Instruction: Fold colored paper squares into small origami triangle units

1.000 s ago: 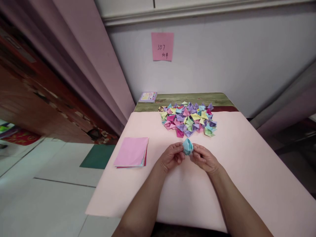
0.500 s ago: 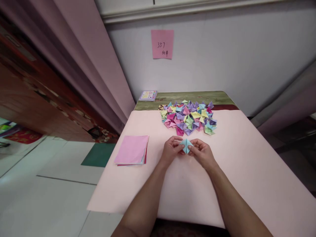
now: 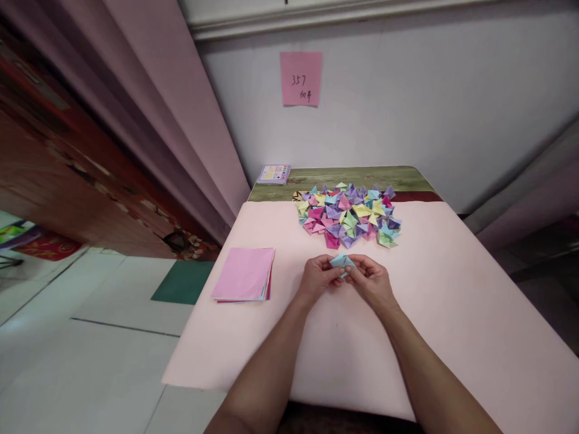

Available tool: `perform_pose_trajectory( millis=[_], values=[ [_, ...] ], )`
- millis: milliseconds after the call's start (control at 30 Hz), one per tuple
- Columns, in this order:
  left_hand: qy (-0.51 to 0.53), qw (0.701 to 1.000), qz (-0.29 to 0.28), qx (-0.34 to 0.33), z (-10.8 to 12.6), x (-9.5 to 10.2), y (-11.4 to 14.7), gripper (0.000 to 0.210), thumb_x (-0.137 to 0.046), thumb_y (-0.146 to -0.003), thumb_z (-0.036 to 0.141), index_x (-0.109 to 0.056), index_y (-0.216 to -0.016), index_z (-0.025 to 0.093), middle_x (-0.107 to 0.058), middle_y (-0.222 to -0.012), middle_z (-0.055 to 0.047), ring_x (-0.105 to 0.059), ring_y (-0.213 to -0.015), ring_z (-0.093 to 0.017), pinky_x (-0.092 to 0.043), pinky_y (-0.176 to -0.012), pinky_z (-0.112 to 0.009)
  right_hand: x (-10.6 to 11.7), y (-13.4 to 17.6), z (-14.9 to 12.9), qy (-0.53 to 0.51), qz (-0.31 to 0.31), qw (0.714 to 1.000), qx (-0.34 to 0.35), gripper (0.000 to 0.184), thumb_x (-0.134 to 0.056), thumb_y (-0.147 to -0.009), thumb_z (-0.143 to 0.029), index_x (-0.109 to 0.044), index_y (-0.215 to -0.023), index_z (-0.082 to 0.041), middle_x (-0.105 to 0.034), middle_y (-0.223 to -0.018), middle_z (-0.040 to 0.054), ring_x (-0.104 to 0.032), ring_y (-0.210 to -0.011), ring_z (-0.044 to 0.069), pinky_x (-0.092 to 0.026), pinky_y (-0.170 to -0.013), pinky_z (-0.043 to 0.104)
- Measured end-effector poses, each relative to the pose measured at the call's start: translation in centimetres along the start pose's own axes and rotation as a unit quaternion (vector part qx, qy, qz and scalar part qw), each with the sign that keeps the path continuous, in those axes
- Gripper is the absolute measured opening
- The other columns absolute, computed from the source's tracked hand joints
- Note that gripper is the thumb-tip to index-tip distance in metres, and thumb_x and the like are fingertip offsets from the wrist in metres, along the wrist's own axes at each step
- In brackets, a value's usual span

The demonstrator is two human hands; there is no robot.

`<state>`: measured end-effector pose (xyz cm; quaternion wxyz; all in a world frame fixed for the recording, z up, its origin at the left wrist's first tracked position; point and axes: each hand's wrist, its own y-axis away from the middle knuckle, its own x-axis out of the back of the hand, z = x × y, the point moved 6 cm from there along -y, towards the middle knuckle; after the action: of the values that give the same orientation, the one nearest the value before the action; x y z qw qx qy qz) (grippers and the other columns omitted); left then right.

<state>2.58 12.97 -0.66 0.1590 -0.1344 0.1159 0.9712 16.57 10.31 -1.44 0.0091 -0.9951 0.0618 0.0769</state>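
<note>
A small light-blue folded paper is pinched between both hands over the middle of the pink table covering. My left hand grips its left side, thumb on the near face. From the right, my right hand holds the other side, its thumb pressing close to the left thumb. The fingers behind the paper are partly hidden. Just beyond the hands lies a heap of folded paper pieces in purple, pink, yellow, green and blue.
Left of my hands sits a stack of square paper sheets, pink on top. A packet lies at the table's far left corner. Behind the table, a pink note hangs on the wall. A curtain hangs at the left.
The blue paper has gone from a flat diamond with a centre crease to a tilted shape with a wider top edge. Both thumbs have moved closer together at its lower part.
</note>
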Motion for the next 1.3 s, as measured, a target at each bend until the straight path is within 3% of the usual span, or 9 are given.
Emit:
perform_pose_trajectory(
  millis=[100, 333, 500, 600, 767, 967, 1167, 1300],
  values=[
    [-0.011, 1.0, -0.001, -0.008, 0.3, 0.0, 0.1, 0.032, -0.084, -0.062, 0.034, -0.067, -0.077, 0.012, -0.064, -0.056, 0.0, -0.056, -0.044, -0.01, -0.046, -0.047, -0.02, 0.0, 0.1, -0.4, 0.027, -0.013, 0.999, 0.015, 0.031, -0.076, -0.077, -0.038, -0.073, -0.104, -0.022, -0.067, -0.07, 0.0006, -0.057, -0.058, 0.014, -0.05, -0.057, 0.029],
    [-0.03, 0.999, -0.018, 0.024, 0.2, -0.3, 0.3, 0.032, -0.081, -0.065, 0.037, -0.066, -0.078, 0.012, -0.067, -0.059, -0.003, -0.062, -0.047, -0.014, -0.051, -0.048, -0.024, -0.2, 0.3, -2.5, 0.097, -0.056, 0.986, 0.126, 0.019, -0.069, -0.084, -0.037, -0.077, -0.099, -0.027, -0.067, -0.105, 0.0075, -0.062, -0.095, 0.023, -0.052, -0.08, 0.035],
    [-0.021, 0.999, -0.004, 0.029, 0.4, -0.1, 0.4, 0.031, -0.079, -0.065, 0.035, -0.066, -0.08, 0.011, -0.069, -0.062, -0.005, -0.064, -0.048, -0.016, -0.051, -0.045, -0.025, 0.0, 0.3, -2.3, 0.093, -0.07, 0.987, 0.112, 0.025, -0.061, -0.09, -0.042, -0.079, -0.093, -0.025, -0.064, -0.108, 0.0094, -0.062, -0.096, 0.023, -0.052, -0.081, 0.036],
    [-0.023, 0.999, -0.003, 0.023, 0.3, 0.0, 0.2, 0.028, -0.078, -0.065, 0.032, -0.067, -0.08, 0.011, -0.067, -0.057, -0.003, -0.062, -0.045, -0.015, -0.051, -0.044, -0.024, 0.0, 0.3, -2.1, 0.111, -0.049, 0.987, 0.11, 0.02, -0.068, -0.084, -0.041, -0.078, -0.082, -0.023, -0.067, -0.099, 0.0084, -0.063, -0.091, 0.022, -0.052, -0.076, 0.034],
    [0.004, 1.0, -0.019, 0.011, 0.2, -0.1, 0.2, 0.031, -0.079, -0.066, 0.032, -0.067, -0.084, 0.011, -0.069, -0.062, -0.004, -0.065, -0.052, -0.016, -0.055, -0.053, -0.027, 0.1, 0.2, -0.8, 0.081, -0.024, 0.995, 0.049, 0.027, -0.077, -0.074, -0.043, -0.073, -0.089, -0.021, -0.068, -0.073, 0.0035, -0.059, -0.061, 0.015, -0.049, -0.056, 0.027],
    [0.028, 0.996, -0.09, -0.007, 0.7, -1.1, 0.8, 0.041, -0.084, -0.065, 0.032, -0.067, -0.095, 0.011, -0.072, -0.078, -0.006, -0.069, -0.069, -0.016, -0.057, -0.072, -0.029, 0.7, 0.0, -0.4, 0.074, 0.015, 0.996, 0.04, 0.032, -0.078, -0.072, -0.046, -0.07, -0.09, -0.02, -0.065, -0.063, 0.0006, -0.057, -0.054, 0.014, -0.047, -0.052, 0.025],
    [0.019, 0.999, -0.025, 0.01, 0.0, -0.6, 0.4, 0.041, -0.076, -0.072, 0.048, -0.068, -0.088, 0.011, -0.07, -0.068, -0.006, -0.067, -0.059, -0.016, -0.056, -0.06, -0.029, 0.6, 0.1, -0.7, 0.086, 0.017, 0.995, 0.054, 0.029, -0.076, -0.076, -0.04, -0.068, -0.095, -0.02, -0.063, -0.067, -0.0009, -0.056, -0.058, 0.012, -0.045, -0.055, 0.024],
    [-0.006, 1.0, -0.008, -0.028, 0.1, -0.3, 0.1, 0.036, -0.077, -0.073, 0.044, -0.068, -0.081, 0.01, -0.066, -0.062, -0.003, -0.061, -0.052, -0.012, -0.051, -0.055, -0.024, 0.8, 0.0, -0.7, 0.1, 0.025, 0.993, 0.066, 0.034, -0.076, -0.076, -0.04, -0.069, -0.103, -0.019, -0.067, -0.076, 0.0019, -0.059, -0.065, 0.014, -0.05, -0.062, 0.026]
  ],
)
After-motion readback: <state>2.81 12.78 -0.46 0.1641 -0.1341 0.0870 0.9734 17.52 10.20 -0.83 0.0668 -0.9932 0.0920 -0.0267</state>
